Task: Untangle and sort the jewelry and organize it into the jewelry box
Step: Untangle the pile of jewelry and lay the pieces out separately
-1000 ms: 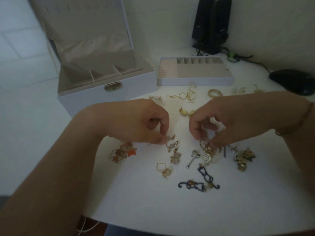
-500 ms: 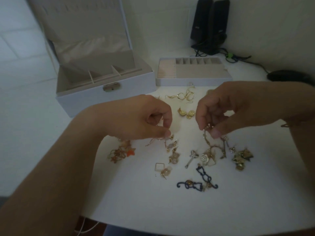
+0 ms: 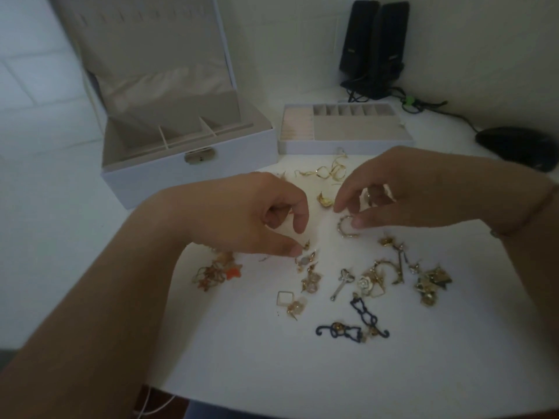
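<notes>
Gold and dark earrings lie scattered over the white table [image 3: 302, 373]. My right hand [image 3: 408, 192] pinches a gold hoop earring [image 3: 346, 226] between thumb and forefinger, just above the table. My left hand [image 3: 257, 216] presses thumb and forefinger down on a small gold earring [image 3: 304, 252] at the table. The white jewelry box [image 3: 193, 161] stands open at the back left, with its removable tray [image 3: 344, 128] beside it to the right. A dark blue cat-shaped pair [image 3: 360, 319] lies nearest me.
A gold cluster [image 3: 432, 282] lies at the right and an orange-star tangle [image 3: 216, 272] at the left. Thin gold hooks [image 3: 326, 172] rest in front of the tray. Black speakers [image 3: 375, 46] stand at the back and a dark mouse [image 3: 523, 146] at the far right.
My right hand has pulled the gold hoop free of the middle pile and carried it up and away from it. My left hand stays pinned on the small earring.
</notes>
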`<action>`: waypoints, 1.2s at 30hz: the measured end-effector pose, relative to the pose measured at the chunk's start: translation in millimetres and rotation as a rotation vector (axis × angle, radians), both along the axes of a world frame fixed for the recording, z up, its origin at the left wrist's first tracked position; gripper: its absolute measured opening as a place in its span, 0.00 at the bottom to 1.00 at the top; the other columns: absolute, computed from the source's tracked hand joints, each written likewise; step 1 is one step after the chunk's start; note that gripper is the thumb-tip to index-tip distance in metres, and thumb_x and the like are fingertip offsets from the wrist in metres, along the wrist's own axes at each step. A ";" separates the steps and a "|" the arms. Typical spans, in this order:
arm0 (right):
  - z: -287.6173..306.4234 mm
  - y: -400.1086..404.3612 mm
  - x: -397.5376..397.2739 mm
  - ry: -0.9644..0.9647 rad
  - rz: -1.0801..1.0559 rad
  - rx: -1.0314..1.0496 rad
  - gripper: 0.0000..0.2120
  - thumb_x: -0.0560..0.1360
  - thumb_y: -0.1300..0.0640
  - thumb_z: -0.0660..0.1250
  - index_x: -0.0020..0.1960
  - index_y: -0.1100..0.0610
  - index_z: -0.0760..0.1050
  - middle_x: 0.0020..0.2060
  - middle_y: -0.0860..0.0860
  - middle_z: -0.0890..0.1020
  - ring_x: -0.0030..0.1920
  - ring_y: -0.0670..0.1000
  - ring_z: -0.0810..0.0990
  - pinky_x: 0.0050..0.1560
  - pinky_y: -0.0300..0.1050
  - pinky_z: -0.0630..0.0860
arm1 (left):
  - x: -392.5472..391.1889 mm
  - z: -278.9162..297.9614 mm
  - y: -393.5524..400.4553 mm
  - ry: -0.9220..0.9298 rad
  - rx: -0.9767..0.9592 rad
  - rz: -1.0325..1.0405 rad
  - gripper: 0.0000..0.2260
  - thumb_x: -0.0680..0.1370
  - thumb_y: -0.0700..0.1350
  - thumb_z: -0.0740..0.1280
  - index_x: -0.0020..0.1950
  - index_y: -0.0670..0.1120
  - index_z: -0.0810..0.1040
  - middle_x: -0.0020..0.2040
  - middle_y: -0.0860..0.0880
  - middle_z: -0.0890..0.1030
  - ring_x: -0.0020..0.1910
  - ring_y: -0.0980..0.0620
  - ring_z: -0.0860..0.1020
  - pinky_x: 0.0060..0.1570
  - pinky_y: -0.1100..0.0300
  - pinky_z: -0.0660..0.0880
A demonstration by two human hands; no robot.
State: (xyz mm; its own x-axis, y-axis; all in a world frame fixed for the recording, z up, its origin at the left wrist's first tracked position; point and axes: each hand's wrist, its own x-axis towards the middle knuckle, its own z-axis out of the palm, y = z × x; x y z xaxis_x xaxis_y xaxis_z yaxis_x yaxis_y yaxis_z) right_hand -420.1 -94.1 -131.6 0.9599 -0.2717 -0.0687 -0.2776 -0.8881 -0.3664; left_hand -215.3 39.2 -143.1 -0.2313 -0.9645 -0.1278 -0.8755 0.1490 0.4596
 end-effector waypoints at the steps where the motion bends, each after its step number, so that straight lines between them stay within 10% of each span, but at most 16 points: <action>1: 2.6 -0.2 -1.9 -0.008 -0.006 -0.009 0.09 0.69 0.43 0.70 0.49 0.37 0.78 0.44 0.33 0.78 0.38 0.42 0.76 0.40 0.32 0.73 | 0.2 -0.1 0.1 0.002 0.008 -0.010 0.10 0.71 0.57 0.73 0.48 0.58 0.77 0.32 0.60 0.68 0.29 0.59 0.66 0.33 0.68 0.65; 10: 5.0 11.8 -7.5 0.259 0.128 0.078 0.07 0.65 0.44 0.73 0.41 0.44 0.78 0.34 0.51 0.77 0.36 0.53 0.76 0.41 0.44 0.76 | 1.9 -4.1 -3.7 -0.031 0.020 -0.013 0.07 0.73 0.54 0.73 0.49 0.59 0.79 0.32 0.59 0.68 0.30 0.59 0.67 0.34 0.67 0.66; 14: 1.1 15.5 -2.8 0.272 0.114 0.018 0.06 0.68 0.43 0.72 0.40 0.43 0.78 0.36 0.51 0.78 0.34 0.47 0.75 0.41 0.38 0.73 | 2.2 -5.2 -5.0 -0.034 0.042 0.011 0.03 0.74 0.53 0.72 0.45 0.58 0.80 0.30 0.59 0.70 0.29 0.59 0.68 0.39 0.56 0.74; 21: 2.3 5.2 -7.5 0.238 0.137 0.085 0.03 0.70 0.48 0.72 0.44 0.42 0.80 0.35 0.50 0.78 0.34 0.50 0.75 0.41 0.44 0.75 | 3.1 -7.1 -6.3 -0.129 -0.022 0.059 0.03 0.75 0.53 0.71 0.44 0.57 0.79 0.32 0.65 0.72 0.32 0.63 0.71 0.34 0.70 0.64; 36: 3.1 -3.6 -11.3 0.146 0.106 0.059 0.04 0.65 0.46 0.68 0.39 0.43 0.77 0.31 0.53 0.76 0.31 0.53 0.73 0.36 0.40 0.73 | 1.0 -7.5 -6.2 -0.124 -0.076 0.068 0.01 0.77 0.51 0.69 0.47 0.56 0.80 0.32 0.55 0.73 0.33 0.61 0.71 0.37 0.64 0.69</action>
State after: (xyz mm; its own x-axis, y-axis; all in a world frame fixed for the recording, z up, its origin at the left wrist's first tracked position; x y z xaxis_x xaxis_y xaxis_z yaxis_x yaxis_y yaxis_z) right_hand -431.4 -97.7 -128.4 0.9616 -0.1610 -0.2222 -0.2377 -0.8935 -0.3811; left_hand -214.3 33.0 -150.6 -0.1517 -0.9854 -0.0779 -0.9343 0.1172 0.3366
